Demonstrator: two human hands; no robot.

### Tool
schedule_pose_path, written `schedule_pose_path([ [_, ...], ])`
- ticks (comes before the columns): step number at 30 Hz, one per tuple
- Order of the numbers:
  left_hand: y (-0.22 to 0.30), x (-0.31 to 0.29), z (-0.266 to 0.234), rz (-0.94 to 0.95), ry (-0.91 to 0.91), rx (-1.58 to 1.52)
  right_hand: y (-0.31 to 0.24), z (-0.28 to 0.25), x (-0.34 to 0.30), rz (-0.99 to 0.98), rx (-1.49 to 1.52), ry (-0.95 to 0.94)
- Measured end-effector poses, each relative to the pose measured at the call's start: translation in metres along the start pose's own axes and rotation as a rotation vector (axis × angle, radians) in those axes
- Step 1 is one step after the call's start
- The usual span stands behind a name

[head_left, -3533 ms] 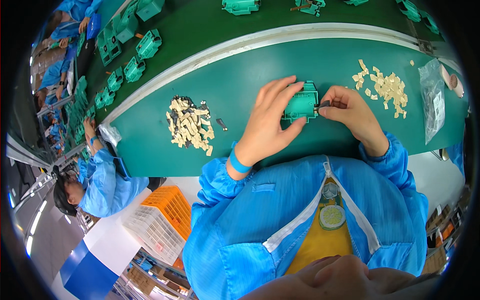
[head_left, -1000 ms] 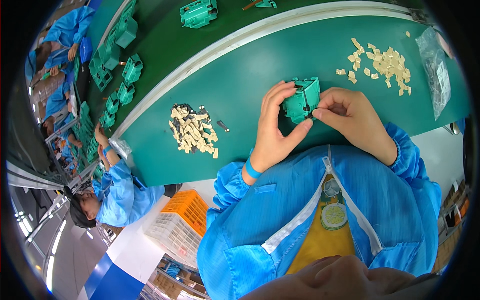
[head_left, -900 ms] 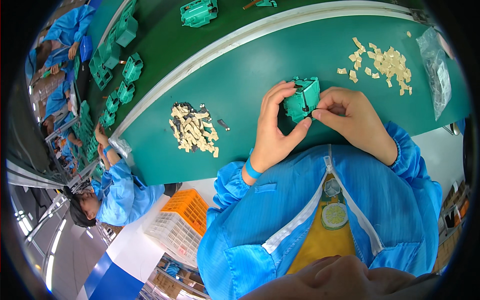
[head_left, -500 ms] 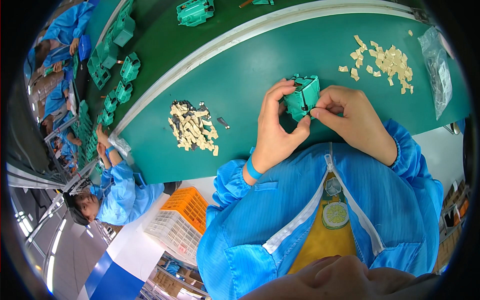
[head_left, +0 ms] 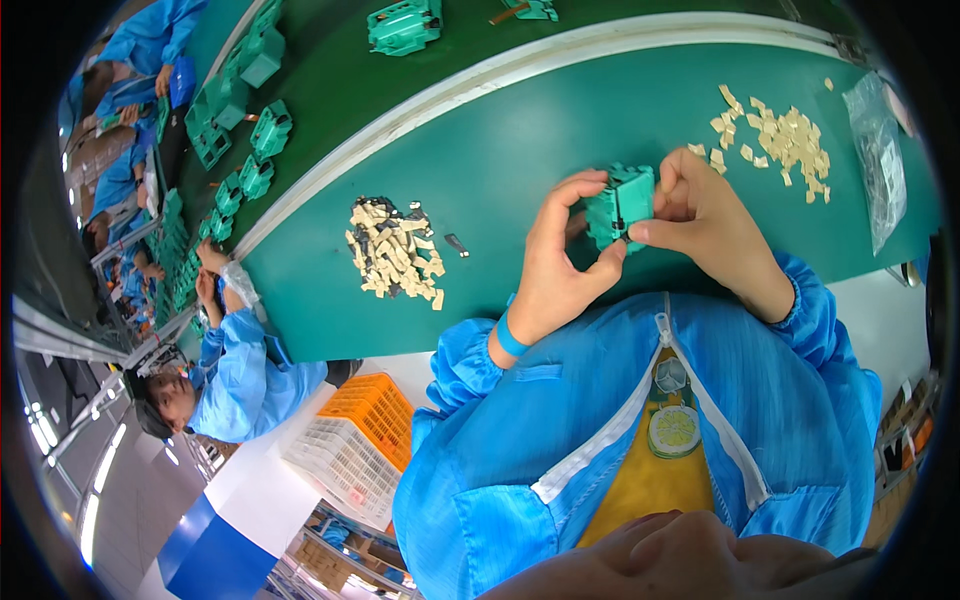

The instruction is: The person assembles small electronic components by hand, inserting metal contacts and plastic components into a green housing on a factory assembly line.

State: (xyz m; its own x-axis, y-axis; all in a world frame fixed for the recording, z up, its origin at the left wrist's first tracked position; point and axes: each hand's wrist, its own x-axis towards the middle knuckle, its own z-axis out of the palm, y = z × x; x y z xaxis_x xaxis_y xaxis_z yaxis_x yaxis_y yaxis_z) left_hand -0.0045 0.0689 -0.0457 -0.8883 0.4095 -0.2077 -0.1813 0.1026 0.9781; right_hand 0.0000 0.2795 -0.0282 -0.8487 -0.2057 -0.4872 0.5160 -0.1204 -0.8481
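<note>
A small boxy green plastic housing (head_left: 630, 203) with a black strip down its front is held above the table. My left hand (head_left: 562, 255) is closed round its left side, thumb low and fingers over the far edge. My right hand (head_left: 708, 222) grips its right side, with the thumb at the lower front and the index finger bent against the edge. Whether a small part sits under the right fingertips is hidden. Left of my hands lies a heap of cream and black strips (head_left: 395, 250), with a single black strip (head_left: 457, 245) beside it.
Cream pieces (head_left: 792, 145) lie scattered at the right, near a clear plastic bag (head_left: 876, 160). Beyond the white rail (head_left: 440, 100), a dark green belt carries several green housings (head_left: 405, 27). A co-worker (head_left: 235, 385) sits at the left, near orange and white crates (head_left: 365, 420).
My right hand's bent fingers have moved up along the housing's right side, with the thumb still at its lower front. The housing has turned slightly. The whole view has shifted a little.
</note>
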Motion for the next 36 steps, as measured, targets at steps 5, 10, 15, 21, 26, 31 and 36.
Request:
schedule_pose_path([
  [5, 0.013, 0.017, -0.025, 0.069, 0.103, -0.001, 0.002, -0.010, 0.010, 0.028, 0.288, -0.008],
  [10, 0.005, 0.109, -0.107, 0.340, 0.938, 1.082, 0.011, -0.033, 0.007, -0.033, 0.256, 0.077],
  [15, -0.036, 0.146, -0.185, 0.358, 0.998, 1.037, 0.012, -0.029, -0.002, -0.035, 0.140, -0.042],
  [21, 0.010, 0.063, -0.141, 0.241, 0.879, 0.868, 0.010, -0.024, 0.002, -0.031, 0.066, -0.092],
  [26, -0.004, -0.029, -0.135, -0.172, 0.621, 0.932, 0.004, -0.011, 0.016, -0.054, -0.010, -0.173],
  [31, -0.016, -0.057, -0.113, -0.068, 0.418, 0.836, 0.000, 0.001, 0.019, -0.048, -0.054, -0.258],
  [36, -0.026, -0.052, -0.105, 0.073, 0.348, 1.015, 0.005, 0.006, 0.018, -0.033, -0.063, -0.291],
])
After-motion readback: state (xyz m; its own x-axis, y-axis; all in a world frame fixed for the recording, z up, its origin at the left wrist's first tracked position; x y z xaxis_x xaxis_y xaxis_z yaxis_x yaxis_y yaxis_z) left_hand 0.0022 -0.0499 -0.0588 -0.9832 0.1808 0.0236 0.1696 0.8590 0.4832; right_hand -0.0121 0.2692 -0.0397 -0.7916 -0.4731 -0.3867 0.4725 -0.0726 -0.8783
